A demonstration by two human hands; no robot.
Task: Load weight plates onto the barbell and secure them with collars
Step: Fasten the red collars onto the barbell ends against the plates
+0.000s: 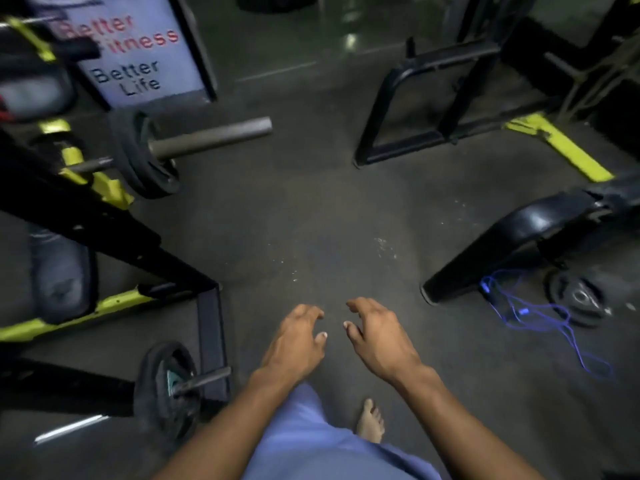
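Both hands empty, held out low over the bare floor (311, 209) at near centre. Left hand (298, 337) palm down, fingers loosely curled and spread, gripping nothing. Right hand (377, 336) the same, fingers half curled, thumb tips of the two hands close but apart.

Barbell (211, 136) is far left of the hands, well apart from both; its bare sleeve end points right toward the open floor. Black weight plates (145, 157) already sit on it, pushed against the inner end of the sleeve, beside a yellow and black rack (104, 220). No collar visible on that sleeve as far as the blur allows.

A second bar end (202, 379) with a black plate (166, 389) lies near left, just beside the left forearm, lower than the hand.

Loose plate on the floor (576, 299) at right, well apart from the right hand, with a blue cord (540, 317) lying partly across it. Black bench pad (512, 247) just behind the cord, tilted.

A sign (135, 53) reading "Better Fitness Better Life" stands far left. Bare foot (370, 422) and blue-clad leg (311, 441) at near centre below the hands. Frame is motion blurred and dim.
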